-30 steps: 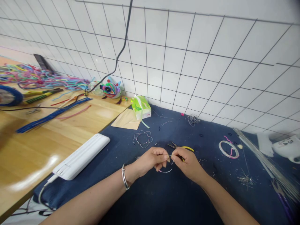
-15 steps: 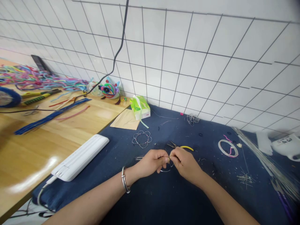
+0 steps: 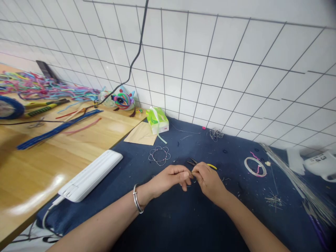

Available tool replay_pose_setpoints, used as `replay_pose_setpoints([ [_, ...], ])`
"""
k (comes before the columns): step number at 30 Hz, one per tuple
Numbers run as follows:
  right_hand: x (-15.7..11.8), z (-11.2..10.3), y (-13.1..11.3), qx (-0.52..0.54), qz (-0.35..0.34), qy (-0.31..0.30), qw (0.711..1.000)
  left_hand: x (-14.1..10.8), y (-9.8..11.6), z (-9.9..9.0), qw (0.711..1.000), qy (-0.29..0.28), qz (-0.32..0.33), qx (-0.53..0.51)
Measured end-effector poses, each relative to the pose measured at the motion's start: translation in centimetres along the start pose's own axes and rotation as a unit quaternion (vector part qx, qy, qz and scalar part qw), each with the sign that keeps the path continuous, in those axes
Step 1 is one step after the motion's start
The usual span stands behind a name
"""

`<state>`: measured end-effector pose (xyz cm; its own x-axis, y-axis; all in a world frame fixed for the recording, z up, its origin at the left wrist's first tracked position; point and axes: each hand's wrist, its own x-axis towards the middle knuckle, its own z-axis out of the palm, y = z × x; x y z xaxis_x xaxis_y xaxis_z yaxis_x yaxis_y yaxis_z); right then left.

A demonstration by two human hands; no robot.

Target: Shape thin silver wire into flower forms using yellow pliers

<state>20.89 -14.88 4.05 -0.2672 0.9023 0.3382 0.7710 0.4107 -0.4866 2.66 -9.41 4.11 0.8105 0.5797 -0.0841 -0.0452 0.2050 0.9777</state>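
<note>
One thin metal wire [image 3: 193,175] is pinched between the closed fingers of my left hand [image 3: 170,179] and right hand [image 3: 210,181], above the dark-blue cloth [image 3: 168,220]; its curved end, plain a second ago, is now mostly hidden. Beyond lie one pair of yellow-handled pliers [image 3: 212,166] and, left, one round, loop-petalled wire flower [image 3: 160,161].

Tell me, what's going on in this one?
A person's left hand and right hand meet at the fingertips over a dark blue cloth, pinching a thin piece of wire mostly hidden by the fingers. A flower-shaped wire piece lies beyond the left hand, and yellow-handled pliers lie partly behind the right.
</note>
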Motion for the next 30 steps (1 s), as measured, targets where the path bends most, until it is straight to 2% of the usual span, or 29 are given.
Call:
replay_pose_setpoints([
  [4, 0.0, -0.3, 0.2, 0.06, 0.002, 0.003, 0.998, 0.2, -0.1, 0.0, 0.993, 0.032, -0.043, -0.101],
  [9, 0.0, -0.3, -0.3, 0.111, -0.022, 0.03, 0.993, 0.4, -0.5, 0.5, 0.991, 0.081, -0.036, -0.103],
  [11, 0.0, -0.2, -0.6, 0.126, -0.034, 0.054, 0.99, 0.3, -0.6, 0.7, 0.988, 0.051, -0.052, -0.139],
  [14, 0.0, -0.2, -0.7, 0.13, -0.039, 0.094, 0.986, 0.1, -0.9, 1.0, 0.972, -0.032, -0.106, -0.207],
  [16, -0.1, -0.2, -0.7, 0.131, -0.03, 0.105, 0.985, 0.1, -1.1, 1.1, 0.968, -0.049, -0.121, -0.214],
  [18, -0.1, -0.2, -0.7, 0.138, -0.007, 0.107, 0.985, 0.2, -1.3, 1.2, 0.974, -0.02, -0.107, -0.196],
  [20, -0.1, -0.2, -0.7, 0.152, 0.03, 0.111, 0.982, 0.3, -1.4, 1.2, 0.984, 0.036, -0.074, -0.157],
  [23, 0.0, 0.0, -0.6, 0.198, 0.124, 0.114, 0.965, 0.4, -1.2, 1.2, 0.991, 0.125, -0.011, -0.053],
  [26, 0.0, 0.2, -0.4, 0.271, 0.205, 0.087, 0.937, 0.4, -1.0, 1.1, 0.979, 0.188, 0.037, 0.07],
  [28, -0.1, 0.3, -0.5, 0.299, 0.219, 0.063, 0.927, 0.3, -1.0, 1.1, 0.968, 0.212, 0.05, 0.127],
  [30, -0.1, 0.3, -0.7, 0.287, 0.211, 0.05, 0.933, 0.3, -1.1, 1.0, 0.96, 0.222, 0.052, 0.162],
])
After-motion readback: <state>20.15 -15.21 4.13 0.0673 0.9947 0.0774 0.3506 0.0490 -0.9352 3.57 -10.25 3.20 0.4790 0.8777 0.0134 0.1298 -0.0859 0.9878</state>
